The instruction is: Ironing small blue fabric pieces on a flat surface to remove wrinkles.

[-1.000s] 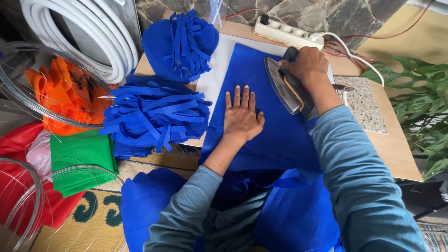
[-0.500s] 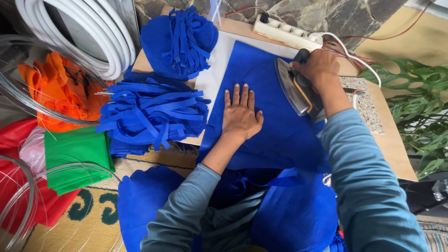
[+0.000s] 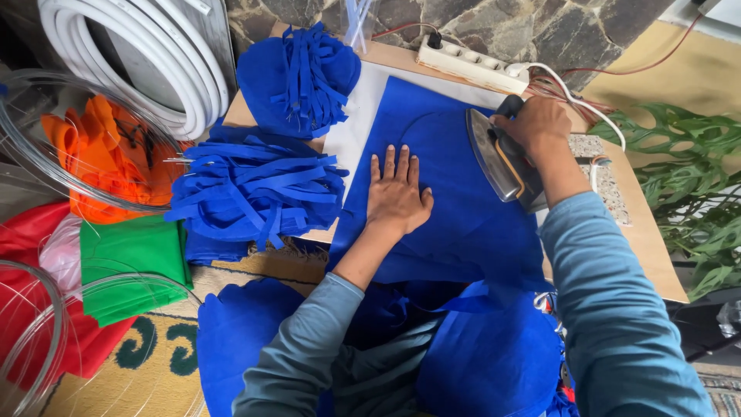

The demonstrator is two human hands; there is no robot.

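Observation:
A large blue cloth [image 3: 451,216] lies spread over a low wooden board [image 3: 652,247] and hangs down toward my lap. My left hand [image 3: 395,197] rests flat on the cloth, fingers spread, near its middle. My right hand [image 3: 534,127] grips the handle of a clothes iron [image 3: 498,158], which is tilted with its metal soleplate facing left, at the cloth's right edge. A white sheet [image 3: 363,123] shows under the cloth at the upper left.
Two heaps of blue fabric strips [image 3: 258,193] [image 3: 297,77] lie left of the board. A white power strip [image 3: 471,63] sits at the back. Orange pieces [image 3: 100,166], green cloth [image 3: 131,266] and red cloth [image 3: 27,232] are left; white hose coils [image 3: 127,54] behind; a leafy plant [image 3: 691,193] right.
The iron in my right hand has shifted slightly toward the right rear of the cloth. My left hand has stayed flat on the cloth.

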